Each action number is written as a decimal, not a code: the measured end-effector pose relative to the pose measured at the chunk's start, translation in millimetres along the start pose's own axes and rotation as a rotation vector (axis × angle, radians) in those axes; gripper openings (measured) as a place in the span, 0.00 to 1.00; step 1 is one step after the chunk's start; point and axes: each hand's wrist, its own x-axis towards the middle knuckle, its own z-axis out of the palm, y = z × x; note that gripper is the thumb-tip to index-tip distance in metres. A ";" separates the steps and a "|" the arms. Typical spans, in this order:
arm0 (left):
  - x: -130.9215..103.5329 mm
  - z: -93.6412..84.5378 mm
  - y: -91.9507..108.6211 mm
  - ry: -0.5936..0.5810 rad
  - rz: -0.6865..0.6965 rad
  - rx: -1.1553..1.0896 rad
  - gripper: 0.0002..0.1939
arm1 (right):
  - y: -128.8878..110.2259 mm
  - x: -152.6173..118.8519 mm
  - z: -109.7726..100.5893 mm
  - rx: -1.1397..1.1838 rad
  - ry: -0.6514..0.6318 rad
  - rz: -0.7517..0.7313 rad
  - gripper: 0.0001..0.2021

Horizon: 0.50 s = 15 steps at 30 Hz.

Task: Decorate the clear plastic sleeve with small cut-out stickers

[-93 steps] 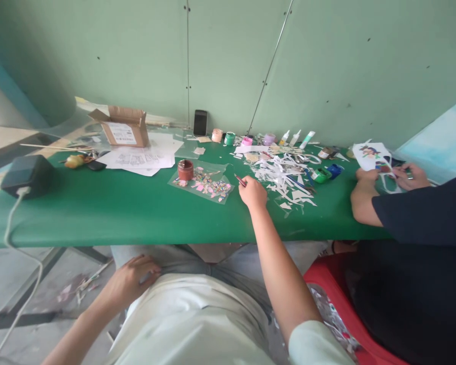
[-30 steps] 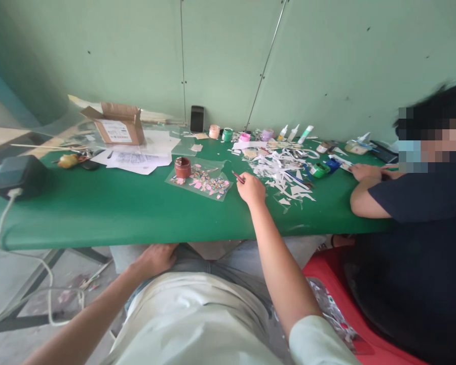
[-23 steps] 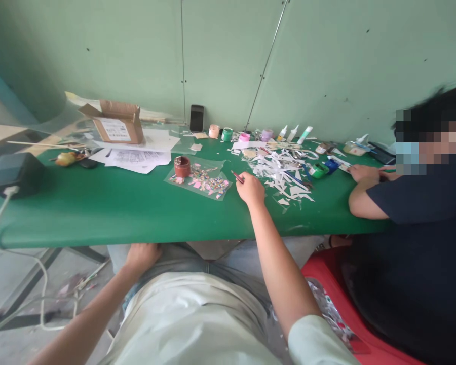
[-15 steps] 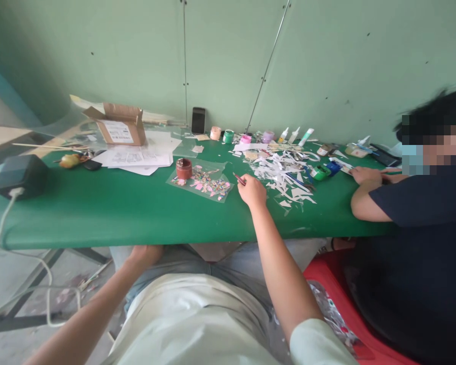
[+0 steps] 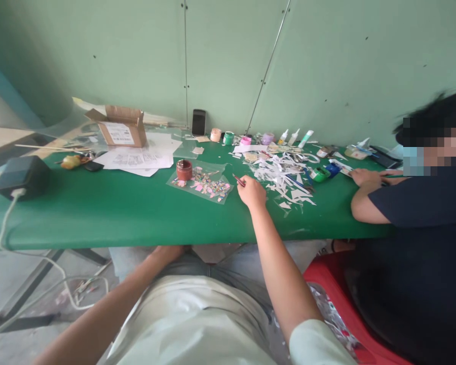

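Observation:
My right hand (image 5: 252, 191) is closed around a thin dark-red stick like a paintbrush (image 5: 239, 180), just above the green tabletop. Left of its tip lies a clear plastic sheet (image 5: 196, 194) covered with small coloured scraps (image 5: 216, 187). An uncapped jar of reddish-brown paint (image 5: 184, 171) stands on that sheet. To the right of my hand is a heap of white paper cuttings (image 5: 289, 172). My left hand (image 5: 170, 251) rests on my lap at the table's front edge, its fingers mostly hidden beneath the edge.
At the back are several paint jars (image 5: 228, 138), glue bottles (image 5: 306, 139) and a phone (image 5: 199, 122) against the wall. A cardboard box (image 5: 117, 133), papers (image 5: 137, 162) and a black adapter (image 5: 23, 176) lie leftward. Another person's arm (image 5: 368, 203) works at the right.
My left hand has slid to the right across my lap, along the table's edge. A white cable at lower left has shifted. My right hand stays almost still.

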 end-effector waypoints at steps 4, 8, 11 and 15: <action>17.1 11.6 30.0 -0.210 0.032 -0.076 0.15 | -0.1 0.4 0.1 -0.005 0.000 -0.004 0.10; 25.3 2.4 35.9 -0.339 -0.007 -0.110 0.16 | 0.1 0.5 0.1 -0.005 0.000 -0.015 0.11; 23.1 -8.7 36.5 -0.406 -0.055 -0.114 0.18 | -1.4 0.0 0.3 0.002 0.002 -0.033 0.13; 19.2 -24.2 47.8 -0.474 -0.073 -0.106 0.15 | -7.1 -1.1 1.2 0.011 -0.025 -0.093 0.16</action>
